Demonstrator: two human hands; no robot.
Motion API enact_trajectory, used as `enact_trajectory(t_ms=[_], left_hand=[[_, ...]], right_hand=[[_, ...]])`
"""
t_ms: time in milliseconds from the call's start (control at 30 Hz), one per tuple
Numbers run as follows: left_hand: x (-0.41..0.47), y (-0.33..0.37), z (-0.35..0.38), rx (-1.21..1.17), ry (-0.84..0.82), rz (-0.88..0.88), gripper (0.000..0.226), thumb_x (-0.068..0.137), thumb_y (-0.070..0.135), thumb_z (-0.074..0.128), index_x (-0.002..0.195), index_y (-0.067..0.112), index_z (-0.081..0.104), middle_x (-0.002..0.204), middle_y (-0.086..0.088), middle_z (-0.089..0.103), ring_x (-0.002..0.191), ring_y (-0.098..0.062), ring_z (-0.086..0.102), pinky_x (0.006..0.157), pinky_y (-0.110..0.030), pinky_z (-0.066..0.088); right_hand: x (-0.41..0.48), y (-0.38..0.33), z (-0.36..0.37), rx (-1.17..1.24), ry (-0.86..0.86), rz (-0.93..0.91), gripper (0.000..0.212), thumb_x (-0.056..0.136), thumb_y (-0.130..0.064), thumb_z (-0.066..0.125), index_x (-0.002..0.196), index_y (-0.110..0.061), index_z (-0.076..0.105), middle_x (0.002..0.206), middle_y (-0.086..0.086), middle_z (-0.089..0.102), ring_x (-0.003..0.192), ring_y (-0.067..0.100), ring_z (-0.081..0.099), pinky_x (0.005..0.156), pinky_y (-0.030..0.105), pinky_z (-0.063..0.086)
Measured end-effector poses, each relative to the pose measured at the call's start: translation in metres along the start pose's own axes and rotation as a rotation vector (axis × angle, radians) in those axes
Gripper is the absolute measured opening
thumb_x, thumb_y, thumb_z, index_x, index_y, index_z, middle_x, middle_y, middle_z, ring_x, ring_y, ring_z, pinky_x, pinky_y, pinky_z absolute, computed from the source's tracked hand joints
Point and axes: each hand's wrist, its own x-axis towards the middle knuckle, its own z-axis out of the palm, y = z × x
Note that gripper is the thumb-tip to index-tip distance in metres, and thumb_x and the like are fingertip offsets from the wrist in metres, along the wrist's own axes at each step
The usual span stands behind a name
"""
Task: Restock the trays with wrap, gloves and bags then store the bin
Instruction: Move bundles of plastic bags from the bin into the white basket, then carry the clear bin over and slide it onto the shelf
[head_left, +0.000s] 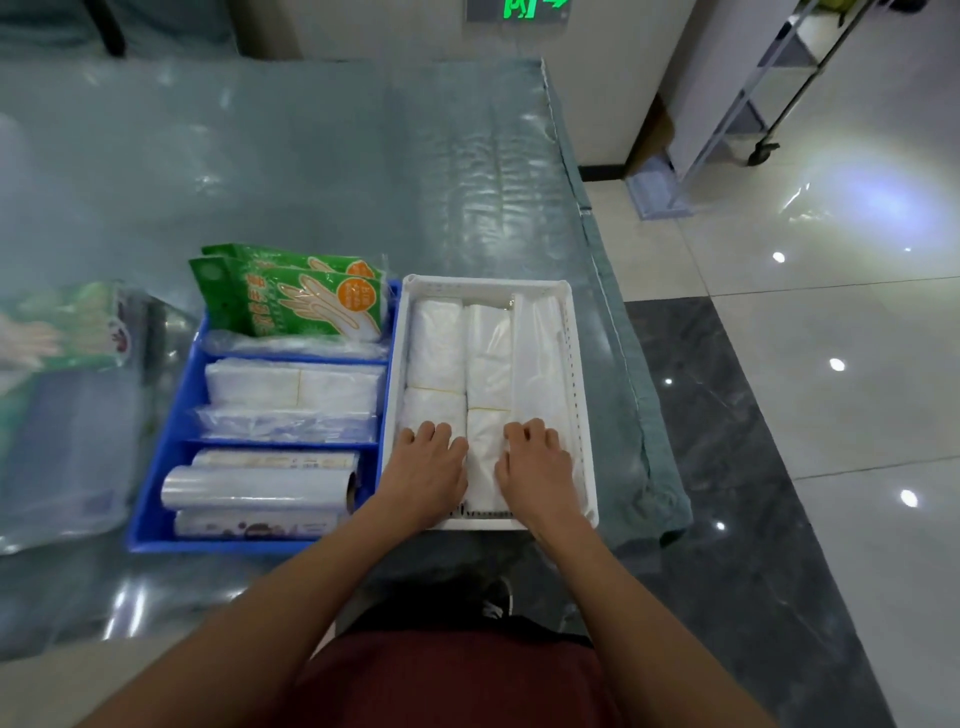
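**Blurred Edge, Buried Fingertips**

Green packet (62, 325) at the left edge: blurred and cut off. Exit sign (519, 9) cropped at the top. Left hand (426, 460) and right hand (535, 460) hide their fingertips in the bag packs (488, 358); any grip cannot be told.

Commercial premises: green exit sign (517, 9), polished tile floor (831, 415), wheeled metal rack (762, 150).

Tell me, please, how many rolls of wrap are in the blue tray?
3 rolls of wrap, all in the nearest compartment of the blue tray: one at the back, one in the middle, one at the front. Others may be hidden beneath.
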Motion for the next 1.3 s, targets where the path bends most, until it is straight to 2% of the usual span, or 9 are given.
enact_trajectory(t_ms=[267,433,600,800,933,1033,1133,1200,1300], left_hand=[[-0.007,0.006,-0.02,0.04,-0.034,-0.004,0.03,0.098,0.035,0.039,0.119,0.019,0.053,0.12,-0.006,0.056,0.11,-0.026,0.049,0.097,-0.046,0.037],[-0.021,-0.009,-0.047,0.006,0.079,-0.098,0.039,0.098,0.039,0.042,0.132,0.022,0.053,0.134,-0.003,0.055,0.122,-0.026,0.05,0.102,-0.047,0.039],[-0.046,-0.043,-0.089,-0.064,0.177,-0.242,0.043,0.098,0.037,0.045,0.138,0.022,0.051,0.14,-0.003,0.053,0.127,-0.026,0.047,0.104,-0.045,0.039],[-0.096,-0.097,-0.118,-0.101,0.321,-0.385,0.041,0.097,0.035,0.05,0.136,0.021,0.054,0.14,-0.003,0.055,0.129,-0.026,0.048,0.103,-0.048,0.041],[-0.138,-0.142,-0.134,-0.12,0.447,-0.471,0.042,0.09,0.037,0.047,0.126,0.022,0.062,0.126,-0.003,0.064,0.118,-0.028,0.056,0.096,-0.044,0.045],[-0.176,-0.184,-0.149,-0.084,0.555,-0.521,0.04,0.085,0.038,0.044,0.112,0.02,0.067,0.113,-0.004,0.068,0.108,-0.031,0.061,0.088,-0.045,0.05],[-0.216,-0.239,-0.156,-0.112,0.632,-0.599,0.04,0.087,0.041,0.046,0.116,0.024,0.067,0.12,-0.001,0.068,0.112,-0.029,0.06,0.094,-0.043,0.049],[-0.235,-0.277,-0.155,-0.162,0.652,-0.667,0.036,0.089,0.037,0.054,0.121,0.026,0.065,0.125,0.0,0.066,0.117,-0.028,0.056,0.095,-0.043,0.045],[-0.269,-0.354,-0.147,-0.265,0.691,-0.786,0.034,0.09,0.033,0.062,0.123,0.026,0.065,0.128,0.0,0.064,0.123,-0.028,0.053,0.1,-0.044,0.042]], right_hand=[[0.008,0.009,-0.026,0.038,-0.077,-0.122,0.028,0.1,-0.029,0.041,0.122,-0.016,0.052,0.119,0.006,0.054,0.102,0.024,0.053,0.084,0.039,0.048],[0.021,0.0,-0.061,0.073,-0.028,-0.236,0.032,0.103,-0.032,0.04,0.127,-0.018,0.055,0.119,0.004,0.061,0.107,0.024,0.056,0.088,0.04,0.046],[0.036,-0.038,-0.097,0.128,0.007,-0.353,0.033,0.102,-0.033,0.042,0.128,-0.018,0.055,0.118,0.005,0.063,0.109,0.026,0.058,0.088,0.04,0.048],[0.042,-0.107,-0.134,0.188,0.059,-0.511,0.033,0.102,-0.032,0.044,0.129,-0.018,0.058,0.122,0.007,0.065,0.111,0.028,0.06,0.089,0.039,0.05],[0.043,-0.168,-0.144,0.284,0.045,-0.585,0.033,0.099,-0.033,0.05,0.127,-0.02,0.061,0.122,0.004,0.067,0.107,0.026,0.062,0.087,0.036,0.05],[0.041,-0.224,-0.151,0.35,0.049,-0.666,0.024,0.096,-0.028,0.056,0.113,-0.017,0.068,0.11,0.006,0.071,0.1,0.028,0.063,0.081,0.033,0.046],[0.041,-0.287,-0.15,0.45,0.021,-0.678,0.017,0.093,-0.024,0.06,0.102,-0.015,0.071,0.099,0.007,0.073,0.091,0.027,0.065,0.076,0.031,0.045],[0.042,-0.323,-0.149,0.543,-0.019,-0.655,0.021,0.092,-0.021,0.061,0.109,-0.014,0.07,0.105,0.008,0.073,0.095,0.025,0.067,0.082,0.029,0.047],[0.043,-0.391,-0.142,0.634,-0.052,-0.582,0.033,0.093,-0.019,0.063,0.124,-0.008,0.064,0.113,0.012,0.071,0.101,0.028,0.067,0.091,0.036,0.05]])
